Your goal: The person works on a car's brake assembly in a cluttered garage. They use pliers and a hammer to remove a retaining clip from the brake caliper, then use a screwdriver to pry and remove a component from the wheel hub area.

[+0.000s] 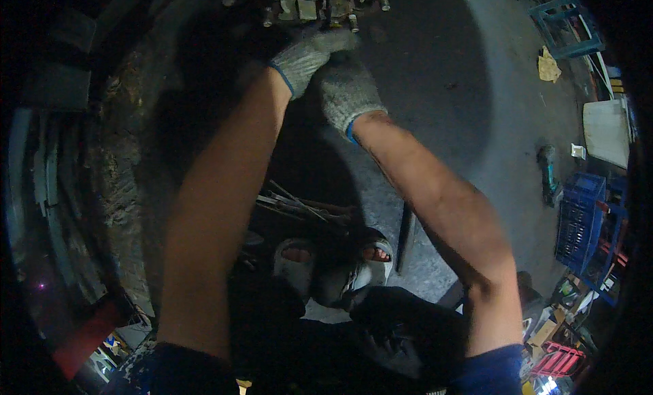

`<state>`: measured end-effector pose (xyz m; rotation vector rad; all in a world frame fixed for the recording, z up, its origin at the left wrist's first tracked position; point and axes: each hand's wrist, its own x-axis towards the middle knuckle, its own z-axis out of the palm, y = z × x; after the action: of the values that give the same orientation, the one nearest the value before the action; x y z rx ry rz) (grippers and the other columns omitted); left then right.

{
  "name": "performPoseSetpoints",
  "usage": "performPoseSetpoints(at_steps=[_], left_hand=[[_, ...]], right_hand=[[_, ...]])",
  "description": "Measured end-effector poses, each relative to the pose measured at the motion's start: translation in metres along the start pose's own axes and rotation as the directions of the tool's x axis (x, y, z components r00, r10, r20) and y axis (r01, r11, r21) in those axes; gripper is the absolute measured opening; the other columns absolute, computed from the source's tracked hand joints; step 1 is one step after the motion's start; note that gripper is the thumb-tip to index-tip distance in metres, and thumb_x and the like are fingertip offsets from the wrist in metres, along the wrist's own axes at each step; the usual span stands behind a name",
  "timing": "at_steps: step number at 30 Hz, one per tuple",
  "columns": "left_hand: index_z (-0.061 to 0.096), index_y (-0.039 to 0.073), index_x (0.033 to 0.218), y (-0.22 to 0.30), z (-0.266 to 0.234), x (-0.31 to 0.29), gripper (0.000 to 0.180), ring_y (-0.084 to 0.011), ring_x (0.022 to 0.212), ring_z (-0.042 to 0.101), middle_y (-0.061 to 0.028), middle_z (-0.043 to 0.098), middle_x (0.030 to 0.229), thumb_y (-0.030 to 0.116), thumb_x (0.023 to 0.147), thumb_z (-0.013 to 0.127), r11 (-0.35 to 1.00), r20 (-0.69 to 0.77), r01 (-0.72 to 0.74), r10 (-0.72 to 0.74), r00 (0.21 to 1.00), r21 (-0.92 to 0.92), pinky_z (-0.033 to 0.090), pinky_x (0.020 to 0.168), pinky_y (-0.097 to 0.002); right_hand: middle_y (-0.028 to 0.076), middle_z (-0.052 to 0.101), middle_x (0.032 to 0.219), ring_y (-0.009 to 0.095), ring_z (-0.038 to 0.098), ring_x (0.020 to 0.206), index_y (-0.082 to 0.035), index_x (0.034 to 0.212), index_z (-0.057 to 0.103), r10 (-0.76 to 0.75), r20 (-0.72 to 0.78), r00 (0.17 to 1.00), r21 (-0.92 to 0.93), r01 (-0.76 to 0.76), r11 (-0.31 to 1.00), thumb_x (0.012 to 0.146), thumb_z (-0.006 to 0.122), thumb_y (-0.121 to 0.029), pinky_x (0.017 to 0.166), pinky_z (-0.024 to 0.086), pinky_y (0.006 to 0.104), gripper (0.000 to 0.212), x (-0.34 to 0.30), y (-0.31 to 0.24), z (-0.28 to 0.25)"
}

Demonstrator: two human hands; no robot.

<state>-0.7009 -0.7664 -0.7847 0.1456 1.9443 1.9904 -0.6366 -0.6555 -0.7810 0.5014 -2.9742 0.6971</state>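
Left glove (303, 63) and right glove (352, 95) look like knitted cloth, matt and rough; parts (307, 9) just above read as metal, mostly dull, with shinier ends on the short studs (353, 23). Floor (442, 75) matt, concrete-like, grainier lower down; thin rods (294, 206) on it look like metal, finish too dim to tell. At the edges, blue crate (581, 221) and teal crate (580, 50) both hard plastic, red basket (563, 359) smooth plastic, tan scrap (548, 66) matt and crumpled, paper or cloth unclear, sleeves (493, 366) matt cloth.
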Motion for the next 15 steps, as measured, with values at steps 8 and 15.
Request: performPoseSetpoints(at_steps=[8, 15], left_hand=[[0.075, 0.009, 0.111, 0.000, 0.001, 0.001, 0.027, -0.0192, 0.096, 0.066, -0.0059, 0.072, 0.106, 0.029, 0.094, 0.069, 0.995, 0.086, 0.045, -0.052, 0.995, 0.089, 0.053, 0.088, -0.0363], [0.076, 0.009, 0.105, 0.021, 0.000, -0.030, 0.026, -0.0182, 0.088, 0.067, -0.0045, 0.073, 0.098, 0.032, 0.094, 0.068, 0.948, 0.028, 0.277, -0.284, 0.958, 0.158, 0.054, 0.083, -0.0357]], right_hand=[[0.021, 0.074, 0.108, 0.040, 0.070, 0.103, -0.007, 0.101, 0.078, 0.068, 0.016, 0.998, -0.032, -0.067, 0.997, 0.082, 0.067, -0.016, 0.091, 0.056, 0.0482, 0.024, 0.001, -0.002, 0.010], [0.023, 0.067, 0.129, 0.043, 0.064, 0.116, -0.001, 0.127, 0.063, 0.119, 0.071, 0.990, 0.533, -0.139, 0.835, 0.093, 0.065, -0.023, 0.103, 0.049, 0.0467, 0.041, -0.018, -0.003, 0.000]])
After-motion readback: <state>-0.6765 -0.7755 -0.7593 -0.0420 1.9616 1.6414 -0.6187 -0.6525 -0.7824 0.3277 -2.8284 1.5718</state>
